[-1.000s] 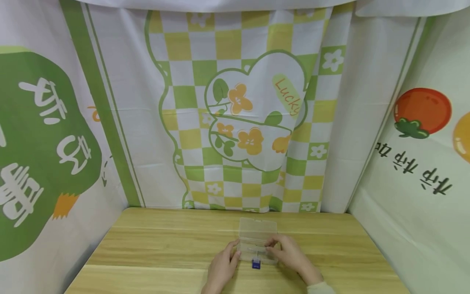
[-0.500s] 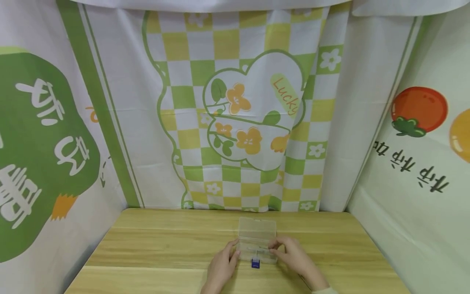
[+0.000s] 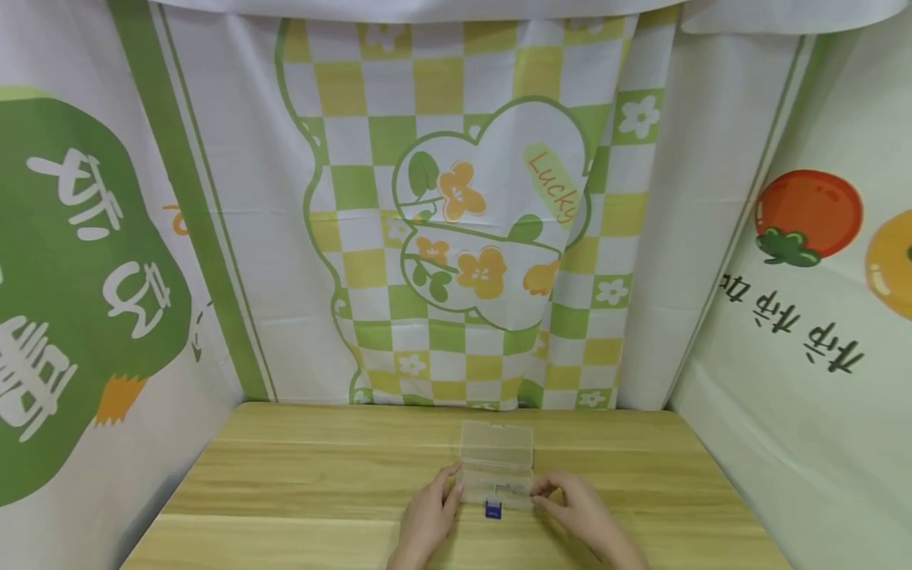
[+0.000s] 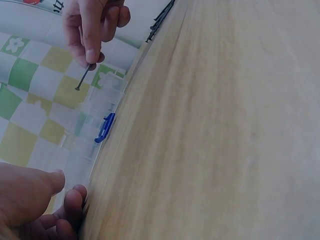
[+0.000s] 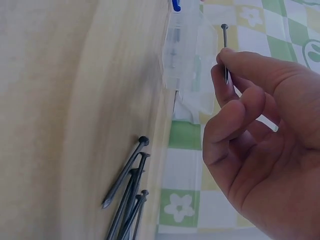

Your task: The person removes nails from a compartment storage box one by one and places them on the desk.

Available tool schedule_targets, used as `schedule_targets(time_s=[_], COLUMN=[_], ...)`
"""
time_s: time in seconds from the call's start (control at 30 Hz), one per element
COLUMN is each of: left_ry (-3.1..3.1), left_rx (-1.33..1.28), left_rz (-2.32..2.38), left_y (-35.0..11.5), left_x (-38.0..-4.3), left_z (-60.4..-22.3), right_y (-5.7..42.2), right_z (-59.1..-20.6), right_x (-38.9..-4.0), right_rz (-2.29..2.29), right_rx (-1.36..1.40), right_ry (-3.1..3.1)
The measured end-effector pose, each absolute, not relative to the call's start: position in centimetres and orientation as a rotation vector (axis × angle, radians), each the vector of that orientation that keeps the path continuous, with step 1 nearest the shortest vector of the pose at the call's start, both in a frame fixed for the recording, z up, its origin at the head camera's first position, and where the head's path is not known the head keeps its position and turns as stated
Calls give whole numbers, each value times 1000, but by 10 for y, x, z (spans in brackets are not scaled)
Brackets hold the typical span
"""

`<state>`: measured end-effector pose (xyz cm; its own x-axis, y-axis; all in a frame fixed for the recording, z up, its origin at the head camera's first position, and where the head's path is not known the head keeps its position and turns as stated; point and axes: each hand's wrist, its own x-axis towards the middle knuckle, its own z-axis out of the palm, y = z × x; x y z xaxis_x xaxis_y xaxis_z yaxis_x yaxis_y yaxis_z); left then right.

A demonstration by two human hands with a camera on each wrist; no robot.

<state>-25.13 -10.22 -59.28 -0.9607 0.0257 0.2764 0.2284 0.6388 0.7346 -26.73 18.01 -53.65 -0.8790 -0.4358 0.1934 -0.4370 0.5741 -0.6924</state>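
A clear plastic box (image 3: 496, 445) stands on the wooden table, its lid tipped back, its blue latch (image 3: 493, 509) hanging at the front. Slim dark shapes show faintly inside. My left hand (image 3: 426, 511) holds the box's left end, thumb towards the near corner and forefinger towards the far one. At the box's right front corner, my right hand (image 3: 570, 503) pinches a nail (image 5: 225, 37) between thumb and forefinger. In the left wrist view the nail's head (image 4: 77, 88) points out from the fingertips. The other right fingers are curled loosely.
Several dark nails (image 5: 131, 182) lie in a loose bunch on the table (image 3: 321, 475), lower in the right wrist view. A checked cloth (image 3: 463, 356) hangs behind the table's far edge, with printed cloth at both sides.
My right hand has drawn back from above the box towards its right front corner. My left hand keeps its place at the box's left end.
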Motion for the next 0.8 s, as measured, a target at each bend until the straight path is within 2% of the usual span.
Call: schedule_targets(time_s=[0.57,0.8], left_ry=[-2616,-2615], left_rx=[-202,-199], left_rz=[-1218,-1234], left_y=[-102,-101], left_x=[-252,-252], left_z=[-591,-593], right_y=[233,253], right_z=[-549,-550], right_x=[-244,-239], right_rz=[1334,1223], right_rx=[700,639], right_ry=[-2851,-2901])
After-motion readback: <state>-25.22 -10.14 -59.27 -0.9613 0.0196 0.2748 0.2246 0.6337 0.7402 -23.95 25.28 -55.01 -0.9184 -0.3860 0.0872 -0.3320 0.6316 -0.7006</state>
